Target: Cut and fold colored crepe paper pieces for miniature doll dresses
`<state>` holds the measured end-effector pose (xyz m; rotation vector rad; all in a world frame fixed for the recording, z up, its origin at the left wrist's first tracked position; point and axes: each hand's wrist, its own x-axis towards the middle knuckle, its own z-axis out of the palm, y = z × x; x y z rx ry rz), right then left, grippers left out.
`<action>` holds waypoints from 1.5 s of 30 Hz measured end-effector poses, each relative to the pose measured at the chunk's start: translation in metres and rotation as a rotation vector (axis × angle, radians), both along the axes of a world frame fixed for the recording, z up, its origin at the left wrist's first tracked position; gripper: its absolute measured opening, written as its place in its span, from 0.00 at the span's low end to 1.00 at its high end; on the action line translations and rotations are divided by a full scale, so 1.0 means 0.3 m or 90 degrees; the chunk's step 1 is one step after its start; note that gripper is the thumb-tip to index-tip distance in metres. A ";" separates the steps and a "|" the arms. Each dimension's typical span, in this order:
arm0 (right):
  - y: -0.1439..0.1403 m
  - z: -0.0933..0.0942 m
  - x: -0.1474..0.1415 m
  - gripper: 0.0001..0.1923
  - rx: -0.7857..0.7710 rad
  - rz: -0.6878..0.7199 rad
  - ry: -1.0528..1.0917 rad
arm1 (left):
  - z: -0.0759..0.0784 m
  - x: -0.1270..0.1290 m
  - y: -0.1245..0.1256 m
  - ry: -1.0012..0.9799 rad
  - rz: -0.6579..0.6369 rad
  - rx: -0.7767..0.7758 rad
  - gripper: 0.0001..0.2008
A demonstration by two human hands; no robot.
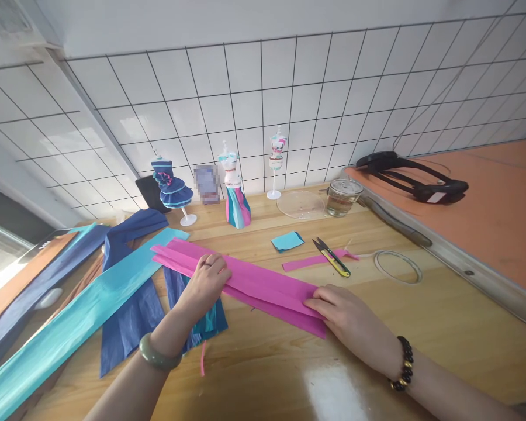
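Note:
A long folded strip of pink crepe paper [263, 279] stretches between my two hands above the wooden table. My left hand [206, 283] grips it left of its middle, fingers curled over the upper layer. At the right end, my right hand [344, 318] pinches the edge between thumb and fingers. Under the strip and my left wrist lie blue and teal paper pieces [217, 321], partly hidden. Beyond the strip, thread snips [332, 256] with yellow handles rest across a narrow pink strip [300, 262]. A small folded turquoise piece [288, 241] lies close by.
Three small dress-form stands, one in a blue dress [173, 187], one in a striped skirt [236, 204], another [277, 158] wrapped in scraps, stand along the tiled wall. A lidded glass jar [342, 197], a tape ring [398, 267] and a turquoise strip [83, 304] are around.

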<state>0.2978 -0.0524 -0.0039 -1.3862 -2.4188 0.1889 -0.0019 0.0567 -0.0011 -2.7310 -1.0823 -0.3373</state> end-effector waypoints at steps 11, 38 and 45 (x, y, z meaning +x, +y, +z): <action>-0.020 -0.010 -0.016 0.14 0.019 0.030 -0.009 | -0.025 -0.042 -0.005 -0.021 -0.027 -0.013 0.11; -0.014 0.026 -0.022 0.14 -0.235 -0.102 0.162 | -0.054 -0.088 -0.030 -0.014 -0.094 0.118 0.12; -0.013 0.033 -0.025 0.14 -0.278 -0.120 0.207 | -0.055 -0.093 -0.032 -0.007 -0.104 0.115 0.12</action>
